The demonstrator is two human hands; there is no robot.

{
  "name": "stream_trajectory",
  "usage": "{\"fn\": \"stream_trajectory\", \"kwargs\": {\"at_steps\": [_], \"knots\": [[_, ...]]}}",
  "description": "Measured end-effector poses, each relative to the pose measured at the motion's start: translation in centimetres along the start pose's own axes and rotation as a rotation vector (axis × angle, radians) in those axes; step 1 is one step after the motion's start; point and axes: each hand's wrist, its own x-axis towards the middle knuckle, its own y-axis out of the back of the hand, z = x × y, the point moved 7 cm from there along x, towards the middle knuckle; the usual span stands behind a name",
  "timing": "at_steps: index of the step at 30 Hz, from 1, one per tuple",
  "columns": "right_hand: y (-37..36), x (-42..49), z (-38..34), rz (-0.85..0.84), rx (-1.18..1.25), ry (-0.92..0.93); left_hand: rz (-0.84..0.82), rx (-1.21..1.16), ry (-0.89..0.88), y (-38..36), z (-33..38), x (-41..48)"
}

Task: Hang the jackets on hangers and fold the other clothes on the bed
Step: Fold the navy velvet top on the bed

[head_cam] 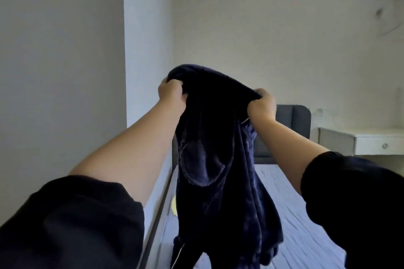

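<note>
Both hands clench the top edge of a dark plush garment [216, 159] at frame centre: left hand [171, 94], right hand [262, 103]. Held high, it hangs straight above the bed [295, 214], likely for folding.

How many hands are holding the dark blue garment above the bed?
2. The left hand grips the garment at its top left; the right hand grips its top right. It hangs between them over the bed.
</note>
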Motion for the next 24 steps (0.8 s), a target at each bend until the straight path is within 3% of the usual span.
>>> {"fn": "stream_trajectory", "kwargs": {"at_steps": [3, 5, 7, 8, 10, 12, 14, 16, 18, 19, 24], "knots": [[-0.6, 1.0, -6.7, -0.030, 0.046, 0.268, -0.221, 0.076, -0.176, -4.8, 5.1, -0.1], [-1.1, 2.0, -9.0, -0.122, -0.097, 0.349, -0.287, 0.425, -0.301, -6.1, 7.1, -0.3], [-1.0, 3.8, -8.7, -0.173, -0.254, 0.239, -0.232, 0.784, -0.343, -5.2, 7.7, 0.1], [-0.3, 4.6, -8.2, -0.142, -0.241, 0.135, -0.149, 0.817, -0.309, -4.0, 8.0, 0.6], [1.6, 5.6, -7.2, 0.022, -0.160, -0.011, -0.005, 0.637, -0.162, -1.4, 7.8, 1.0], [2.4, 5.3, -6.6, 0.145, -0.168, 0.005, 0.058, 0.382, -0.047, 0.1, 6.7, 0.8], [2.1, 4.3, -6.3, 0.156, -0.148, 0.077, 0.042, 0.409, -0.031, 0.9, 5.8, 0.5], [0.9, 3.5, -6.2, 0.049, -0.082, 0.107, -0.081, 0.858, -0.074, 1.0, 5.6, 0.2], [-0.1, 3.0, -6.7, -0.038, 0.006, 0.089, -0.315, 1.397, -0.012, 0.7, 3.8, -0.5], [-0.6, 2.7, -7.1, -0.061, 0.036, 0.075, -0.419, 1.517, 0.023, 0.4, 3.0, -1.1], [-4.9, 0.0, -6.7, -0.235, 0.053, -0.014, -0.778, 1.402, 0.057, -3.0, -1.2, -4.6]]}}
